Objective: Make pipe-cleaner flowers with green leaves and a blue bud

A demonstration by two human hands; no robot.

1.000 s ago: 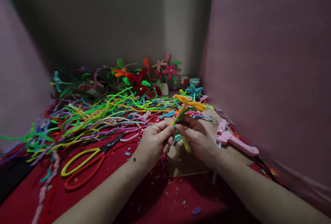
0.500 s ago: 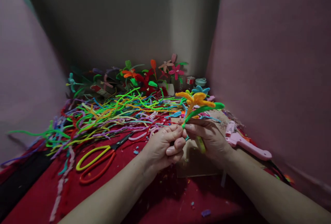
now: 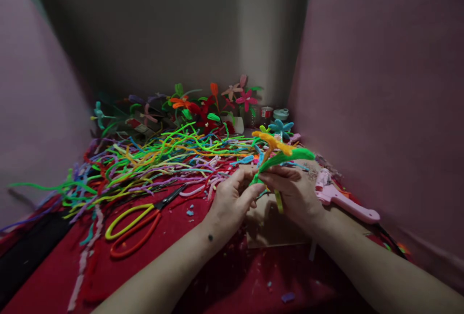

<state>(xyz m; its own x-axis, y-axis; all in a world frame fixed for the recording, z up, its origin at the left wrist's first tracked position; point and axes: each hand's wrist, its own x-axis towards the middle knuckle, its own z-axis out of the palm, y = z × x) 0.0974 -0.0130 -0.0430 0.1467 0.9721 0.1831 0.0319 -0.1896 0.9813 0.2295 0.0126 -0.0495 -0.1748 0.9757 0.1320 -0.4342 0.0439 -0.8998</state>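
Observation:
Between both hands is an orange pipe-cleaner flower (image 3: 273, 142), tilted to the right, with a long green pipe-cleaner leaf (image 3: 290, 157) beside its bloom. My left hand (image 3: 232, 200) pinches the green wrapping at the stem, thumb and fingertips together. My right hand (image 3: 295, 193) closes round the stem just below the leaf; its fingertips are partly hidden. A yellow-green stem end (image 3: 278, 201) hangs down by the right palm. Under the hands lies a brown cardboard piece (image 3: 271, 231).
Scissors (image 3: 159, 206) with yellow and red handles lie left on the red cloth (image 3: 174, 256). Loose pipe cleaners (image 3: 159, 159) heap behind them. A pink glue gun (image 3: 344, 200) rests at right. Finished flowers (image 3: 206, 106) stand along the back, and a blue flower (image 3: 281, 128) lies nearer.
My left hand has rolled over, its back now turned up and thumb lower. The orange flower has tipped and turned, and the leaf shows broader.

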